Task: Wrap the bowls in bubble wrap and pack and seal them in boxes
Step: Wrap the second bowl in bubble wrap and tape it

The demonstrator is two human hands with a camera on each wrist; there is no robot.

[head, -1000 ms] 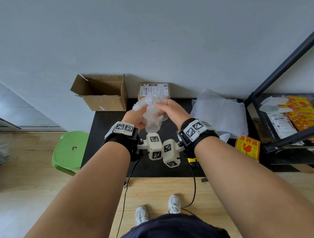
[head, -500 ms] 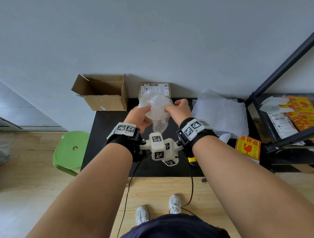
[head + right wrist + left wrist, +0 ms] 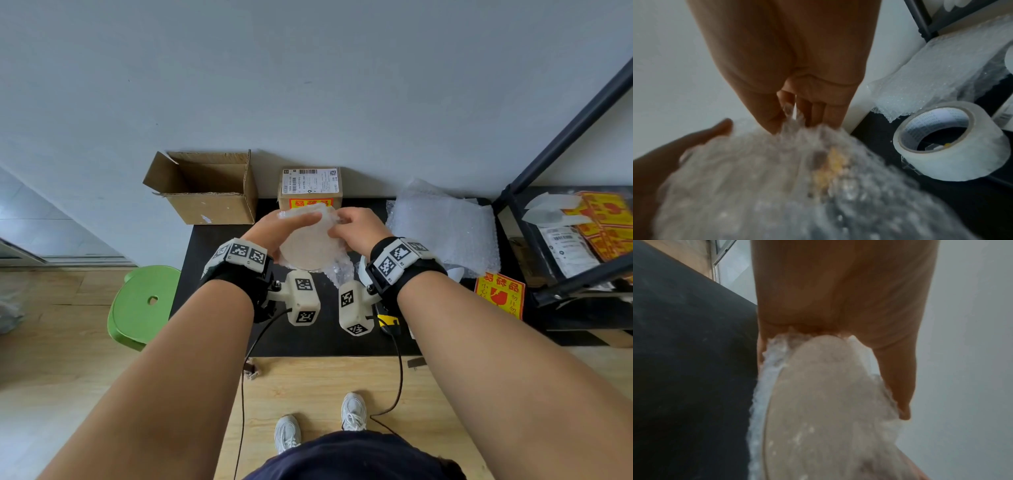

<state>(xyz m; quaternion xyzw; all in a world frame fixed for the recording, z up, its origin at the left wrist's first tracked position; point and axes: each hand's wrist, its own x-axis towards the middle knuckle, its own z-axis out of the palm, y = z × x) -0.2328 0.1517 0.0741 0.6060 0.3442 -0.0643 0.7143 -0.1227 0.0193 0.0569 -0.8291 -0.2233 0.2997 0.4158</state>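
Clear bubble wrap (image 3: 337, 270) covers the round pale bowl (image 3: 310, 248), held above the black surface (image 3: 219, 246). Left hand (image 3: 274, 229) cups it; right hand (image 3: 356, 229) fingers (image 3: 818, 113) pinch a fold. Loose wrap could unravel, since the tape roll (image 3: 949, 142) sits unused.

head: looks down from above | wrists: close along palms | shared: wrapped bowl (image 3: 310, 246)
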